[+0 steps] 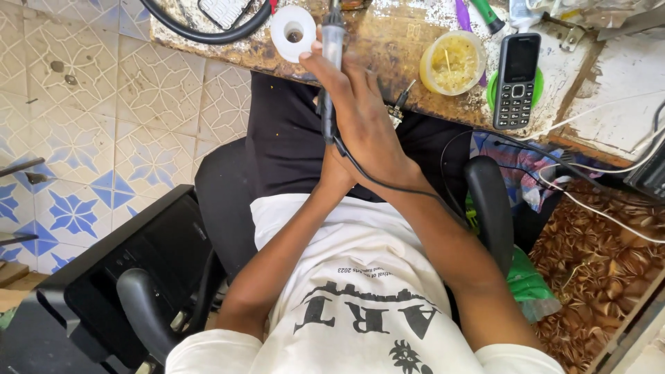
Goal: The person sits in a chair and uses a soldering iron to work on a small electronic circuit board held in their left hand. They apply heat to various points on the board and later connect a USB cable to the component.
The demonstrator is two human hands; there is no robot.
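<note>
A soldering iron [331,62] stands nearly upright in front of a seated person, its grey handle clasped by the right hand [364,121], whose fingers wrap around it just below the edge of the worktop [402,52]. The iron's black cord [388,185] trails from the base of the handle across the right wrist and off toward the chair's right armrest [488,201]. The left hand [334,173] sits tucked under the right, mostly hidden; whether it grips anything cannot be told. Just left of the iron's upper end, a white spool [292,32] rests on the worn, flaking worktop. Further right stand a yellow tub [452,64] of pale paste and a dark keypad phone [517,79] lying on a green lid [493,88]. A thick black cable [201,31] loops across the worktop's left end, and pens [478,14] lie near its far edge. The person wears a white printed shirt [360,291] and dark trousers [291,145] and sits in a black chair, whose left armrest [142,308] shows at lower left. White and black wires [603,201] run over a patterned mat [596,270] on the right; blue-and-cream floor tiles [104,138] spread to the left.
</note>
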